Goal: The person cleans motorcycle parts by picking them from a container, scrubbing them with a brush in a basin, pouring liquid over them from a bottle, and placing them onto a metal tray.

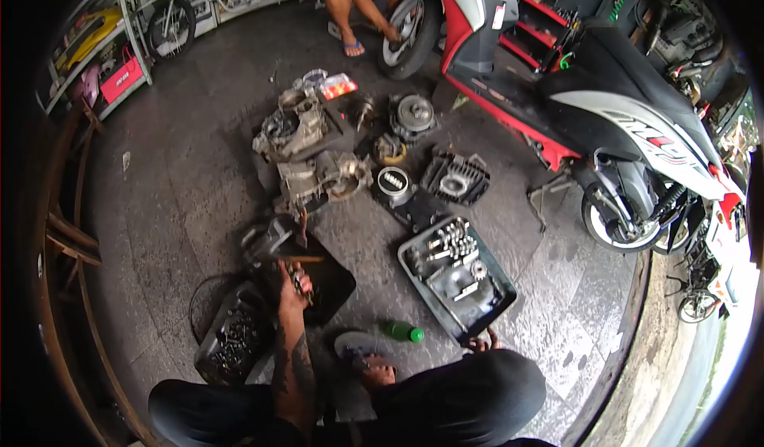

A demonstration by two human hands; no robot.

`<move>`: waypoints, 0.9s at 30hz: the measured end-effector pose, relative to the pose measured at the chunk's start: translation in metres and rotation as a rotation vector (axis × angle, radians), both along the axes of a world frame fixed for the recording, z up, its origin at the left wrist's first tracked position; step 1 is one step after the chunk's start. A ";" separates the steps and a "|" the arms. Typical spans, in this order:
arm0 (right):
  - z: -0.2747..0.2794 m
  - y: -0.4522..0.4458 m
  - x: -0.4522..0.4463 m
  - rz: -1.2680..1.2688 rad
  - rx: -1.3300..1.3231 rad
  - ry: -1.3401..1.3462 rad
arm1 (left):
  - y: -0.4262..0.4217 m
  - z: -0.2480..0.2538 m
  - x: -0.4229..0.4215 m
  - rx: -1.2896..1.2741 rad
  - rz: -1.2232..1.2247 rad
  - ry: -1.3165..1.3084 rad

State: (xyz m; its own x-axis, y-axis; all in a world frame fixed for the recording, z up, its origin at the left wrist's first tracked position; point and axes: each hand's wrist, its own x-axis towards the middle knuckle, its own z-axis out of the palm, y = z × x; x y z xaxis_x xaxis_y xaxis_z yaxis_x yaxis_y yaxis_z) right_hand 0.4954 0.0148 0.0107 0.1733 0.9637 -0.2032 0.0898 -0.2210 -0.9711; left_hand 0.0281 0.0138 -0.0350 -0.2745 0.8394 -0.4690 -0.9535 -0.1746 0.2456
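My left hand point(294, 286) is closed round a small metal part point(299, 277), too small to name, above a black tray point(333, 281). A brown-handled tool point(301, 260) lies across that tray's far side, just beyond my fingers. Beside my right knee, my right hand point(482, 340) shows only partly, its fingers bent at the near edge of a dark bin point(411, 268) holding shafts and gears; whether it grips the rim cannot be made out. Left of my forearm, a black container point(208, 345) holds many bolts. A green bottle point(403, 331) lies between the bins by my foot.
Engine casings point(321, 178), a round Yamaha cover point(392, 182) and a finned cylinder part point(455, 178) lie on the floor ahead. A red and white scooter point(637, 121) stands at the right. Another person point(340, 5) crouches by its front wheel. Shelves point(127, 33) stand far left.
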 end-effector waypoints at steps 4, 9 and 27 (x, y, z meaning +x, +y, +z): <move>0.005 -0.003 -0.003 0.002 -0.001 0.008 | 0.018 0.010 -0.023 0.065 0.073 0.142; 0.003 -0.004 0.000 0.005 -0.012 0.026 | 0.010 -0.018 -0.026 0.105 -0.023 0.004; 0.012 -0.004 0.001 -0.018 -0.010 0.072 | 0.016 0.001 -0.009 -0.082 -0.014 0.013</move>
State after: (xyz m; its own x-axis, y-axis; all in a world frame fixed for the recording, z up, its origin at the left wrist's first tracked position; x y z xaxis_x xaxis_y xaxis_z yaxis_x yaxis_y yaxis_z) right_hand 0.4961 0.0106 0.0229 0.1754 0.9584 -0.2251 0.0161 -0.2314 -0.9727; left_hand 0.0196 0.0298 -0.0343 -0.2701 0.8022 -0.5325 -0.9522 -0.1406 0.2712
